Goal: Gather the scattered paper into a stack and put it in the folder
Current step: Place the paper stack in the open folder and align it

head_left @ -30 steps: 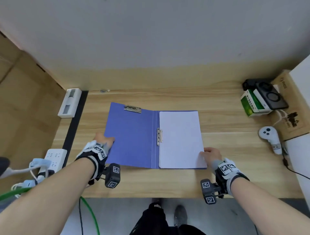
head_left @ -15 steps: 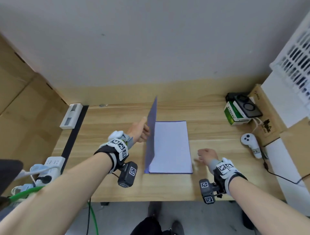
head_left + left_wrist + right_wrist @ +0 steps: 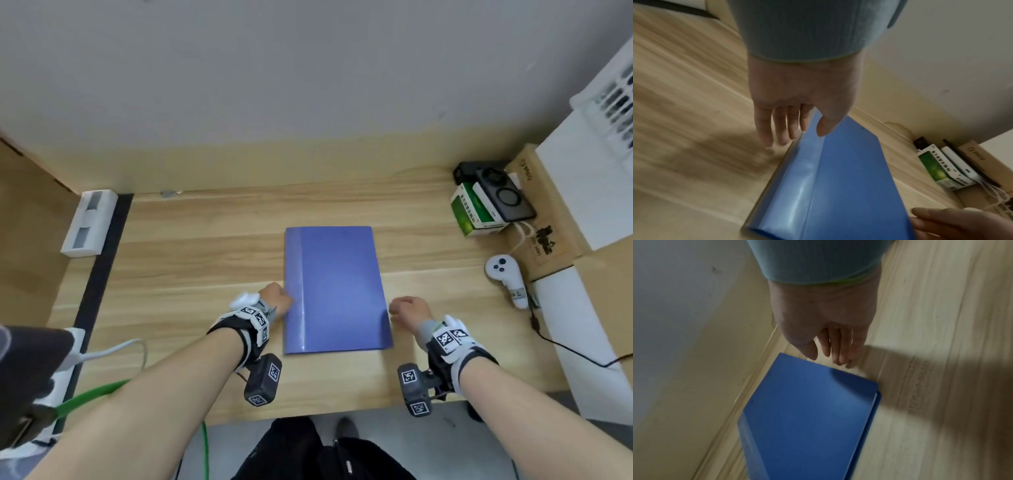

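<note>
The blue folder (image 3: 335, 287) lies closed and flat in the middle of the wooden desk (image 3: 205, 274). The paper is hidden inside it; only a thin pale strip shows between the covers in the right wrist view (image 3: 875, 400). My left hand (image 3: 277, 301) is at the folder's spine edge. In the left wrist view, the left hand (image 3: 797, 129) has loose, straight fingers beside the folder (image 3: 838, 186) and its thumb over the cover. My right hand (image 3: 406, 308) hangs relaxed by the right edge. Its fingers (image 3: 838, 353) end just beyond the folder (image 3: 807, 418) and hold nothing.
A green-and-white box (image 3: 472, 212) with a black device (image 3: 507, 198) on it stands at the back right, beside a cardboard box (image 3: 544, 219). A white controller (image 3: 507, 277) and a black cable (image 3: 565, 349) lie to the right. A power strip (image 3: 68, 359) sits at the left edge.
The left hand swung the folder's left cover up and over onto the paper, so the folder is now shut. The right hand stayed by the right edge.
</note>
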`<state>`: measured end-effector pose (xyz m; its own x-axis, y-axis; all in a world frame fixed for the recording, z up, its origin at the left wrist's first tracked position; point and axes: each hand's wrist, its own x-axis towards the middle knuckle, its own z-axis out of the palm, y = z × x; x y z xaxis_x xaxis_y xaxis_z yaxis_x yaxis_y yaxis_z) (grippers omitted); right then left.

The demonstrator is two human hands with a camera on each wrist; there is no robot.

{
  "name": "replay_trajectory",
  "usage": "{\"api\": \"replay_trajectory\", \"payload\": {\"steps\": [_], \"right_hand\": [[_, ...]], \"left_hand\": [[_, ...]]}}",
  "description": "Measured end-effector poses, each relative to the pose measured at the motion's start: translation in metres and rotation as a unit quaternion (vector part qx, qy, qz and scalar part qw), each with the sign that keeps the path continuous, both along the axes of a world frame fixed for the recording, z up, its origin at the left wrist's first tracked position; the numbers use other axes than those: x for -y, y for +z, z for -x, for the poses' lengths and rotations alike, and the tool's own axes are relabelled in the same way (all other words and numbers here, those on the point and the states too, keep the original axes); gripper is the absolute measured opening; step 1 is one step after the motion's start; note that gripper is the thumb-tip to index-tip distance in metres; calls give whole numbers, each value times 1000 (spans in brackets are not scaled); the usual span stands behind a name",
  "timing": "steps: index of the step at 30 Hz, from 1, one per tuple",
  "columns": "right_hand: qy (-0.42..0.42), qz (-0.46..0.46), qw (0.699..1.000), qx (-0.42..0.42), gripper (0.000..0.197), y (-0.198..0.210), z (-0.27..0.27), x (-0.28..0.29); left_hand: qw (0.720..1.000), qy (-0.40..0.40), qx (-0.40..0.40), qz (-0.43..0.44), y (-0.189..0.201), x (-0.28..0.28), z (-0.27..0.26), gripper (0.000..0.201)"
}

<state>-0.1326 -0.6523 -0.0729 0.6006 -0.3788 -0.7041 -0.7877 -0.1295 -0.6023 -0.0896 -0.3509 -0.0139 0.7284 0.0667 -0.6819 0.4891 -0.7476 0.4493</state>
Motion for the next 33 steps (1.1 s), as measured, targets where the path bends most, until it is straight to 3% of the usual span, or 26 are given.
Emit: {"api": "replay_trajectory", "payload": {"steps": [4,9,16,23,29,33], "right_hand": [[37,60,997,-10,13,-12,0,-21],[97,49,993,-40,20,-21,-1,-31],[180,54,982,-25,25,-9,-35,-52],[242,36,969,31,31,-4,-100,-149],[233,7,971,53,28,3,-132,-242],[225,7,973,46,31,-14,-154,-298]], "left_hand": [[999,5,-50,11,-32,-11,-1,13],[994,57,-81,55,-53,-19,0,34],[988,154,-25,17,-23,-31,-6,50],[959,276,57,12,-1,-115,-21,42],[950,302,78,25,-4,-198,-40,42],[946,310,88,42,-20,-256,-65,39]]}}
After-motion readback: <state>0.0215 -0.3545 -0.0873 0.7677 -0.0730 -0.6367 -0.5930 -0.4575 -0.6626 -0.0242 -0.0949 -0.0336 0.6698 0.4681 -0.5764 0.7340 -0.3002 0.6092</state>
